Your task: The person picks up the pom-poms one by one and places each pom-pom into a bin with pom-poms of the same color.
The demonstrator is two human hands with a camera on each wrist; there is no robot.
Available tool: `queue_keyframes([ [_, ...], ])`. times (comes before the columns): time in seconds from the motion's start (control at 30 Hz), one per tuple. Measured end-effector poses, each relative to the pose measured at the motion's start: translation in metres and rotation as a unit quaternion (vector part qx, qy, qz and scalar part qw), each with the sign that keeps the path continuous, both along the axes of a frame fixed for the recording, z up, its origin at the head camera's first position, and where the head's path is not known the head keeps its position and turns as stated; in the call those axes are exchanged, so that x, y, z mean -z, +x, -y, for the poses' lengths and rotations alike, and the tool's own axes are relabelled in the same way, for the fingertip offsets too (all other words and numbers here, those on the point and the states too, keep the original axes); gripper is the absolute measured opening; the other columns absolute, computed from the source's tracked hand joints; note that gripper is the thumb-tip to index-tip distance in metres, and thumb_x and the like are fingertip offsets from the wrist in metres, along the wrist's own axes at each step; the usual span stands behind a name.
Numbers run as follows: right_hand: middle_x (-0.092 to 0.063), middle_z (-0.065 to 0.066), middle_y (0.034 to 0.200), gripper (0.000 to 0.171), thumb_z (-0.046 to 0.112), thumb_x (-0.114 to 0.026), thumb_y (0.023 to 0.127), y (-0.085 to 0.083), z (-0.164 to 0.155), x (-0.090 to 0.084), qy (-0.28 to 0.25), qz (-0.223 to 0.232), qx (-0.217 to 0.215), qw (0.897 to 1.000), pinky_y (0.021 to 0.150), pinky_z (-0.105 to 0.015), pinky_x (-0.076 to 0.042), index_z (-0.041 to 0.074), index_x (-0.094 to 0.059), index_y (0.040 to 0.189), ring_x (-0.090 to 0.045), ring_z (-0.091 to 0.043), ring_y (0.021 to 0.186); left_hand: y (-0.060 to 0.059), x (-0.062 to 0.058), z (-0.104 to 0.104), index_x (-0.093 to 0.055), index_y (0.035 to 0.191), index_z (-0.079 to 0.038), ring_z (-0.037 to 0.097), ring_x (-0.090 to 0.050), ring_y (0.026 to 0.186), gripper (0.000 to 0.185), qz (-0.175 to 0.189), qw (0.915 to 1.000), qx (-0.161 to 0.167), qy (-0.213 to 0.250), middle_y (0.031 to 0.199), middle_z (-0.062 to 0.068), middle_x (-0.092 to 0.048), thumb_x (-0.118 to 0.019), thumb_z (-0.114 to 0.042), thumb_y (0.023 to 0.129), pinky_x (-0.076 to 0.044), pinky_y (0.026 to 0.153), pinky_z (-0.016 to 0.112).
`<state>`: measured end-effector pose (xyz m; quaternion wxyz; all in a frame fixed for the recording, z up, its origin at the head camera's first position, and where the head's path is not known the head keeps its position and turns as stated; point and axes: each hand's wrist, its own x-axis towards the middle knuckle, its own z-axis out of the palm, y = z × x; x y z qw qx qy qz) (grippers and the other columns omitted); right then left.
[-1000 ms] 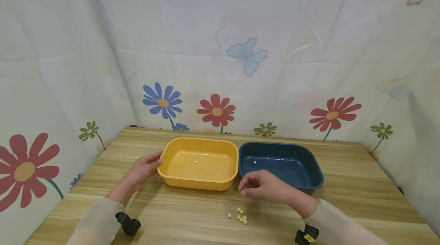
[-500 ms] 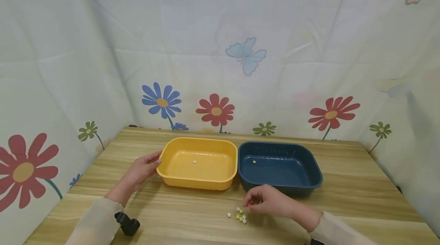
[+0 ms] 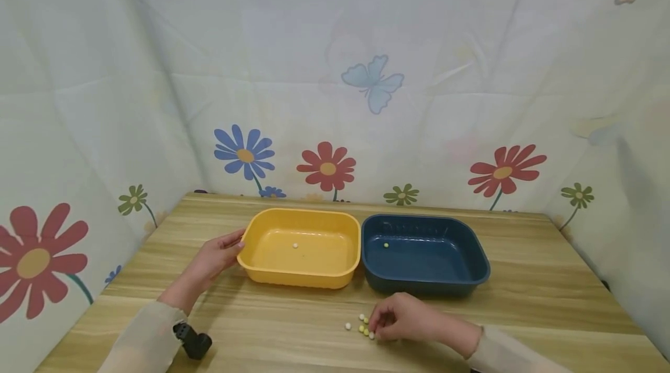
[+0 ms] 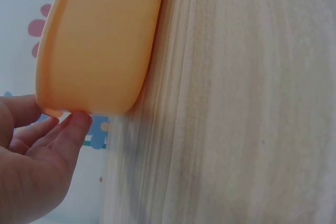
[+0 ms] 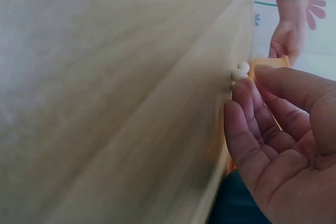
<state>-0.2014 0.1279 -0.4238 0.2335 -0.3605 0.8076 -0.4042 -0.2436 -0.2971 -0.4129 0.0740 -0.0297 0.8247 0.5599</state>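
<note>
A yellow tray [image 3: 319,273] and a dark blue tray [image 3: 445,280] stand side by side on the wooden table [image 3: 523,286]. One white bead [image 3: 295,245] lies in the yellow tray, one yellow-green bead [image 3: 385,245] in the blue one. My left hand [image 3: 234,245] holds the yellow tray's left rim, thumb above and fingers under the corner [image 4: 55,119]. My right hand [image 3: 378,324] is down on the table in front of the blue tray, curved fingertips at a small cluster of white and yellow-green beads [image 3: 362,327]. In the right wrist view thumb and fingers [image 5: 242,95] are apart, with the beads [image 5: 240,71] just past the fingertips.
A flower-print cloth [image 3: 335,99] walls the table at the back and both sides. A black wrist camera mount [image 3: 192,341] sits on my left sleeve. Bare wood lies left of the yellow tray, right of the blue tray and along the front edge.
My right hand has come down and toward me from the gap in front of the trays to the bead cluster. The left hand and both trays have stayed put.
</note>
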Motion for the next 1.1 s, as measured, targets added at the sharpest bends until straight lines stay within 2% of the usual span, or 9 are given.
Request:
queue_keyframes([
  [0.23, -0.074, 0.0, 0.084, 0.004, 0.004, -0.075, 0.088, 0.0007, 0.0013, 0.0027, 0.017, -0.026, 0.0, 1.0, 0.063, -0.012, -0.051, 0.005, -0.076, 0.092, -0.055, 0.01, 0.072, 0.0008, -0.0017, -0.0014, -0.028, 0.158, 0.005, 0.043, -0.043, 0.147, 0.057, 0.0, 1.0, -0.001, -0.001, 0.162, 0.029, -0.033, -0.045, -0.019, 0.111, -0.053, 0.11, 0.038],
  [0.53, -0.071, 0.006, 0.08, 0.006, 0.003, -0.074, 0.089, 0.0037, 0.0056, 0.0043, 0.045, -0.1, -0.011, 0.994, 0.066, -0.011, -0.051, 0.008, -0.076, 0.091, -0.051, 0.013, 0.073, 0.0011, -0.0029, -0.0019, -0.028, 0.158, 0.004, 0.043, -0.044, 0.146, 0.056, 0.003, 1.0, -0.006, -0.007, 0.162, 0.028, -0.035, -0.045, -0.019, 0.11, -0.054, 0.109, 0.038],
  [0.93, -0.065, 0.013, 0.077, 0.012, -0.002, -0.072, 0.086, 0.0024, 0.0077, 0.0094, 0.06, -0.113, -0.011, 0.992, 0.063, -0.01, -0.048, 0.009, -0.077, 0.09, -0.048, 0.013, 0.069, -0.0002, 0.0, -0.0005, -0.028, 0.159, 0.005, 0.042, -0.045, 0.146, 0.056, 0.001, 1.0, -0.004, -0.008, 0.161, 0.028, -0.035, -0.045, -0.019, 0.111, -0.054, 0.109, 0.039],
  [1.1, -0.067, 0.011, 0.078, 0.012, -0.001, -0.072, 0.086, -0.0001, 0.0075, 0.0083, 0.057, -0.094, -0.012, 0.994, 0.064, -0.01, -0.049, 0.008, -0.077, 0.091, -0.049, 0.012, 0.069, -0.0016, 0.0019, 0.0006, -0.028, 0.158, 0.005, 0.042, -0.046, 0.145, 0.056, -0.001, 1.0, -0.003, -0.005, 0.161, 0.028, -0.035, -0.045, -0.019, 0.111, -0.056, 0.108, 0.038],
])
